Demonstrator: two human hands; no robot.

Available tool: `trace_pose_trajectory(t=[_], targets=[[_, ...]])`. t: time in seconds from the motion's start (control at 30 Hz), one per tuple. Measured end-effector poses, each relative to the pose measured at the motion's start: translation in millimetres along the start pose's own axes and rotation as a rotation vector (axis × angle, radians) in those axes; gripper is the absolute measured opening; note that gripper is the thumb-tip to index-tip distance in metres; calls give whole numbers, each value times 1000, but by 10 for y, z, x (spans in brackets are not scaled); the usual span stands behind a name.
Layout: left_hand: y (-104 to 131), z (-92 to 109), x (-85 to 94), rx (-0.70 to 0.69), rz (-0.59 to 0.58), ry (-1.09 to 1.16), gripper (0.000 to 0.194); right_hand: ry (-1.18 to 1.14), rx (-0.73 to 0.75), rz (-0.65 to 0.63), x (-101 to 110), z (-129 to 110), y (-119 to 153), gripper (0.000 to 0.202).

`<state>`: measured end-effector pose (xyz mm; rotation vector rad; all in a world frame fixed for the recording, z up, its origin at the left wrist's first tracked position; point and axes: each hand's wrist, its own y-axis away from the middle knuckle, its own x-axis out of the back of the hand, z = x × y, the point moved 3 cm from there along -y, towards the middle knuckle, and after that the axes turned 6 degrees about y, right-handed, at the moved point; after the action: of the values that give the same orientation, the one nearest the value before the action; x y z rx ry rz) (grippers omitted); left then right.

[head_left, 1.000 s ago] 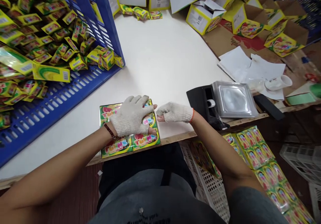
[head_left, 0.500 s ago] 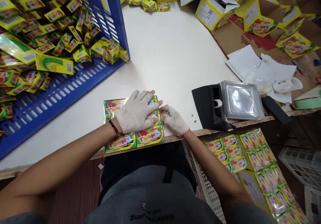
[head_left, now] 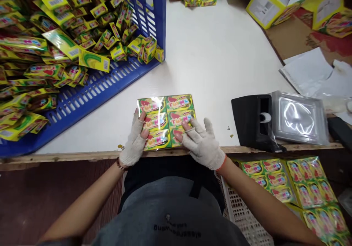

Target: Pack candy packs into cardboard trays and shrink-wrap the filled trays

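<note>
A clear-wrapped pack of small Twins boxes (head_left: 156, 123), green and yellow with a shiny film over it, lies flat at the front edge of the white table. At its left side my left hand (head_left: 133, 143), in a fingerless white glove, has its fingers bent over the edge and grips it. My right hand (head_left: 202, 143), gloved the same way, rests on the pack's lower right corner. Its thumb and forefinger tips touch the top, while the other fingers are spread out.
A blue crate (head_left: 115, 84) full of loose small boxes stands at the left. To the right are a black tape dispenser (head_left: 249, 121) and a stack of clear film (head_left: 299, 117). Wrapped packs (head_left: 310, 181) lie below the table's right edge. A yellow carton (head_left: 264, 9) stands at the back right.
My left hand has moved from the top of the pack to its left side. My right hand has come onto the pack's lower right corner. The view has shifted left.
</note>
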<state>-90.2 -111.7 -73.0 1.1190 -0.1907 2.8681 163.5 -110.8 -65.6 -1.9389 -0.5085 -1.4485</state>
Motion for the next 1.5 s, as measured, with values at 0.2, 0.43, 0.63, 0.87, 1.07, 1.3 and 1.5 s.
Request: trace_pose_trajectory(t=[0.2,0.43,0.63,0.87,1.07,1.3,1.5], targets=[[-471,342,-320,-248,24,-239,40,70,-152,23,-75,344,-307,58],[-569,502,-215,-707,-195,-348,28,-95,-104,82,208,405,-218,42],[-659,530,-221,-746,-154,-375,25,56,-967,381,1176,1216,1042,33],[-650,727,-174,-969,44,-431,24,-280,-1024,13,1186,1618,1540,36],[-699,737,-205,-1066,152,-327,25,-321,-1107,243,1252,1333,1678,36],[-686,719,-201,-1065,141,-273,25,-361,-1479,14,890,1239,1938,32],[-614,632,-255,-995,98,-292,18,-575,-1266,-133,658,892,1564,31]])
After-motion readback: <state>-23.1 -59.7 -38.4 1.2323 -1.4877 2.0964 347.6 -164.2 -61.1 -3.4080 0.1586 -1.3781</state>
